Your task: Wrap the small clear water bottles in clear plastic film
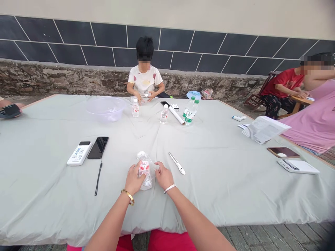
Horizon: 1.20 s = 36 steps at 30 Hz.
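Note:
A small clear water bottle point(144, 167) with a red and white label lies on the cloth before me, with its white cap pointing away. Clear plastic film point(151, 161) is around it and sticks out on its right side. My left hand point(134, 179) is closed over the bottle from the left, thumb on the label. On the other side, my right hand point(163, 176) has thumb and forefinger pinched at the film's edge. A white utility knife point(177, 164) rests just beyond my right hand, apart from it.
Left of my hands are a white power bank point(80, 153) and a black phone point(98, 147) with a strap. Farther off stand small bottles point(164, 115), green-capped bottles point(192, 112), a white roll point(177, 115) and a clear basin point(106, 109). A person point(145, 78) sits opposite, handling a bottle.

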Motion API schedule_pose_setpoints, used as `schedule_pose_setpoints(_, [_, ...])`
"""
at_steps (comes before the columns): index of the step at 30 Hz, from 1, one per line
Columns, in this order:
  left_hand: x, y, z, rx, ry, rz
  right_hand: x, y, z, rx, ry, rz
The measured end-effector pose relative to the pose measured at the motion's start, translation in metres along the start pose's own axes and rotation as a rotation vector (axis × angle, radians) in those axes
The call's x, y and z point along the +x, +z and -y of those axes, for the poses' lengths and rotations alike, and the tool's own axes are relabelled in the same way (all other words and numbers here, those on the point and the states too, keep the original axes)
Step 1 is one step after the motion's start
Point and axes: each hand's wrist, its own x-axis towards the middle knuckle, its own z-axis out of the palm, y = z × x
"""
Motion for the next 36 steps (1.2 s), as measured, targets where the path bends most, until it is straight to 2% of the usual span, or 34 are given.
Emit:
schedule_pose_setpoints(3, [0.004,0.002,-0.006,0.033,-0.011,0.071,-0.003,0.000,0.004,0.086,0.059,-0.032])
schedule_pose_setpoints(7, [0.008,0.014,-0.014,0.041,-0.022,0.024,-0.014,0.005,0.007,0.177,0.126,0.026])
schedule_pose_setpoints(11, [0.007,0.019,-0.007,0.003,-0.013,-0.012,-0.021,0.012,0.009,0.250,0.090,0.037])
schedule_pose_setpoints(16, [0.008,0.015,-0.002,-0.016,-0.014,0.005,-0.020,0.004,0.013,0.222,0.058,-0.004])
schedule_pose_setpoints(21, [0.009,0.012,-0.006,-0.038,0.020,0.087,-0.024,0.001,0.008,0.250,0.038,-0.038])
schedule_pose_setpoints(24, [0.006,0.013,-0.007,-0.062,0.038,0.109,-0.025,0.000,0.003,0.233,0.010,-0.006])
schedule_pose_setpoints(29, [0.003,0.012,-0.006,-0.136,-0.008,0.038,-0.023,-0.001,-0.001,0.256,0.026,0.037])
schedule_pose_setpoints(34, [0.002,0.008,-0.004,-0.148,-0.053,0.003,-0.023,0.000,-0.002,0.546,0.142,0.062])
schedule_pose_setpoints(36, [0.002,0.008,-0.003,-0.150,-0.046,0.003,-0.025,-0.003,-0.005,0.516,0.074,0.083])
